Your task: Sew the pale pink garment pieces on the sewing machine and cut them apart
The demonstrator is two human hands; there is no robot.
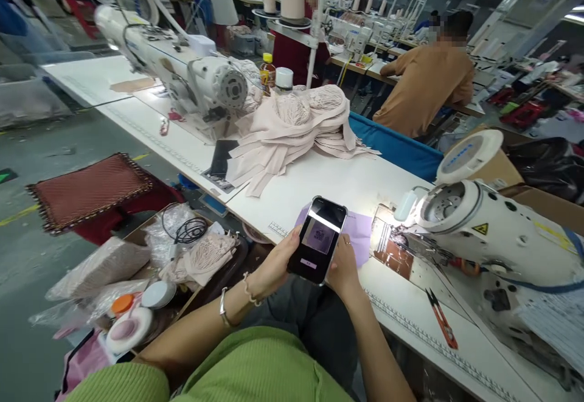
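A black smartphone (316, 241) is held upright over the table's front edge, its lit screen showing a picture of a purple sheet with a dark mark. My left hand (293, 251) grips the phone along its left side. Against its lower right side rests my right hand (344, 267), a ring on one finger; the fingers are partly hidden behind the phone. Behind both lies a purple sheet of paper (360, 238) on the white table (337, 186). To the right, the needle area of a sewing machine (479, 225) is lit.
Beige cut fabric pieces (296, 125) are heaped at the table's middle. A second sewing machine (177, 67) stands at the left. Orange thread snips (441, 320) lie at the right. Left of my legs is a box of bagged goods (182, 238), near a red cushioned stool (93, 192). Other people sit beyond.
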